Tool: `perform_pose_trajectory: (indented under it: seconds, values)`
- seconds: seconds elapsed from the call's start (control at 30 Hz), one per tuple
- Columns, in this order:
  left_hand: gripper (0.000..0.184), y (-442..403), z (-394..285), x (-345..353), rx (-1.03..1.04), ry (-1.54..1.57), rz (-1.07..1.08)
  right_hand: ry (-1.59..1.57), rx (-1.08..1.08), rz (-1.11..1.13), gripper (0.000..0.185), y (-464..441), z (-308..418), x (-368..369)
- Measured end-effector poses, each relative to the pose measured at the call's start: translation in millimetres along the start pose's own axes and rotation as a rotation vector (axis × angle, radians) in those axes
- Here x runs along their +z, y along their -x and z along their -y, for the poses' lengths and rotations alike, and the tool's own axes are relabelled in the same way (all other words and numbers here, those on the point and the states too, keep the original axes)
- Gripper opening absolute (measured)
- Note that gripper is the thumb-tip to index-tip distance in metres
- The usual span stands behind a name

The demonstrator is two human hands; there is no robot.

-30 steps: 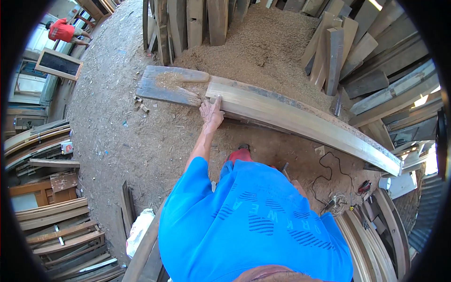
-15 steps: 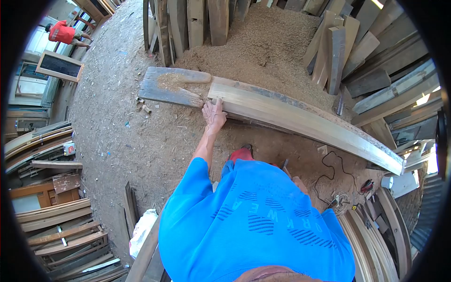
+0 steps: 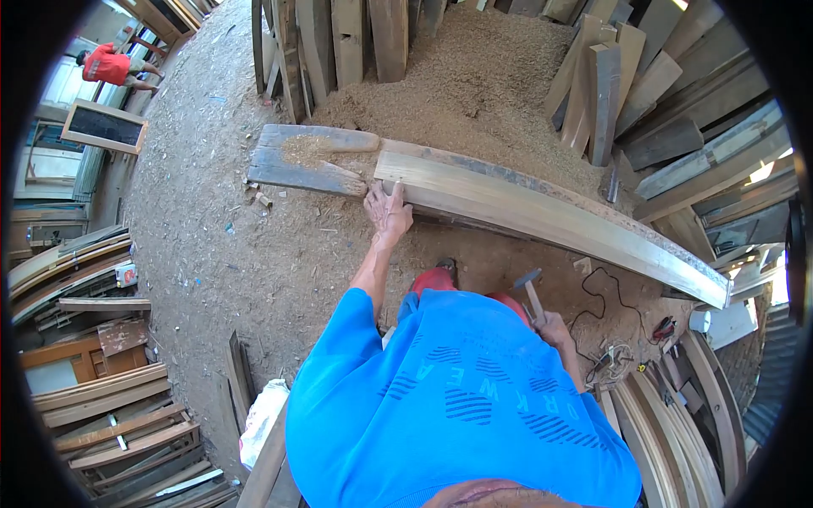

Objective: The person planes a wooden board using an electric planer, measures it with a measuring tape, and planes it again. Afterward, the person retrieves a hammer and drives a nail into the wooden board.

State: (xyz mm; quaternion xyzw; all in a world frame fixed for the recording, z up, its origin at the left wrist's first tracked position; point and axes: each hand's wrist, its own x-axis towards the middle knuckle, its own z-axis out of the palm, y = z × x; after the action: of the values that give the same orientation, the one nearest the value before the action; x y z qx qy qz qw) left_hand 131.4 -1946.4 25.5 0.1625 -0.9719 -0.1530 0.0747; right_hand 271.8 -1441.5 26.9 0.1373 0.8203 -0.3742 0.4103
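Note:
A long, planed wooden plank [image 3: 542,212] lies on a rough timber bench [image 3: 284,173] with a notched left end. My left hand [image 3: 389,213] is at the plank's left end, fingers bent against its near edge. Its palm side is hidden, so a small item under the fingers could not be seen. Off to the right, beside my leg, my right hand [image 3: 555,328] is closed round the handle of a hammer [image 3: 533,293]. The hammer's head points up and away from me, apart from the plank.
Sawdust [image 3: 474,76] is heaped behind the bench. Upright boards [image 3: 318,51] and leaning offcuts [image 3: 603,102] stand beyond it. A black cable [image 3: 584,292] lies on the ground at right. Stacked timber [image 3: 106,394] lines the left. Another person [image 3: 108,64] in red is far off.
My right hand has come out from beside my body, bringing the hammer into fuller view. My left fingers have slid slightly down from the plank's top to its near edge.

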Motion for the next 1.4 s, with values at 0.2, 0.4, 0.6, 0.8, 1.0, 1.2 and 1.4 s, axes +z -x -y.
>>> perform_pose_trajectory:
  seconds: [0.2, 0.4, 0.6, 0.8, 1.0, 1.2, 1.4]
  values:
    - [0.033, 41, -63, -14, 0.415, 0.473, 0.074, -0.197, -0.088, -0.045, 0.008, 13, 124, -12]
    - [0.030, 96, -146, -13, 0.753, 0.814, 0.328, -0.181, -0.226, 0.100, 0.011, -19, 197, -6]
    - [0.017, 77, -136, -3, 0.511, 0.666, 0.406, -0.071, -0.236, 0.343, 0.016, -73, 249, -8]
    - [0.017, 44, -128, 5, 0.119, 0.739, 0.322, 0.124, -0.375, 0.389, 0.036, -131, 312, -31]
    - [0.017, 28, -105, 16, -0.543, 0.993, 0.081, 0.485, -0.619, 0.288, 0.043, -217, 314, -21]
    - [0.018, 4, -52, 11, -0.771, 0.943, -0.398, 0.676, -0.722, 0.140, 0.040, -229, 307, -9]
    - [0.015, -34, -20, 0, -0.679, 0.741, -0.385, 0.741, -0.667, 0.091, 0.039, -224, 311, -4]
